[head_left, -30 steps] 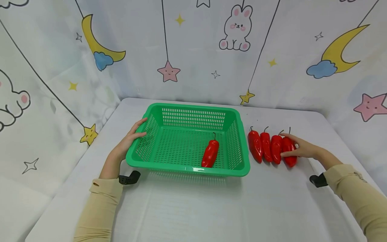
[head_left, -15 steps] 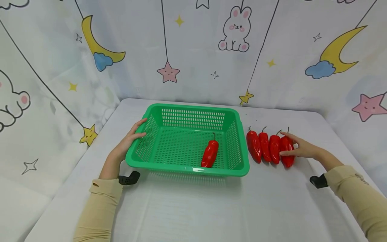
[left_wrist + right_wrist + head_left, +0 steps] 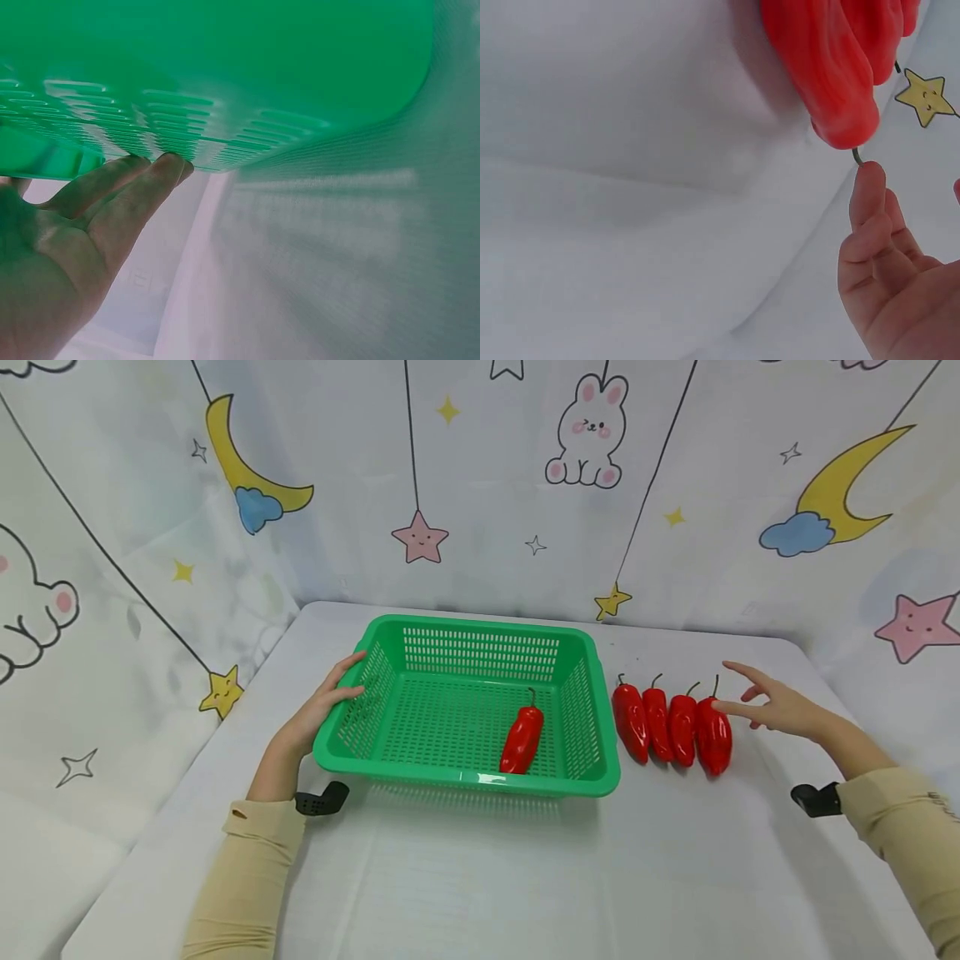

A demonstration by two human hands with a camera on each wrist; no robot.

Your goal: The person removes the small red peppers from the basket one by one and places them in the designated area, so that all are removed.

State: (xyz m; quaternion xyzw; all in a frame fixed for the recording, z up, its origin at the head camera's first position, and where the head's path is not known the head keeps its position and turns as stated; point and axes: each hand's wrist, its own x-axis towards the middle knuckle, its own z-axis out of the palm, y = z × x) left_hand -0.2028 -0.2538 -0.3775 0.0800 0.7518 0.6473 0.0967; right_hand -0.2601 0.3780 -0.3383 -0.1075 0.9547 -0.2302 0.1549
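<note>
A green plastic basket stands on the white table. At its left end my left hand grips the rim, the thumb over the top; the left wrist view shows the fingers against the slotted outer wall. One red pepper lies inside the basket, toward its right. Several more red peppers stand in a row to the right, stems pointing away. Over the rightmost pepper hovers my right hand, fingers spread and holding nothing. In the right wrist view, a fingertip overlaps that pepper's stem.
Other peppers in the row, such as the leftmost pepper, lie side by side close to the basket's right wall. Behind the table hangs a cloth backdrop printed with moons, stars and a rabbit.
My right hand has let go of the rightmost pepper, lifted and drawn back to the right with its fingers spreading. The left hand and the basket have stayed put.
</note>
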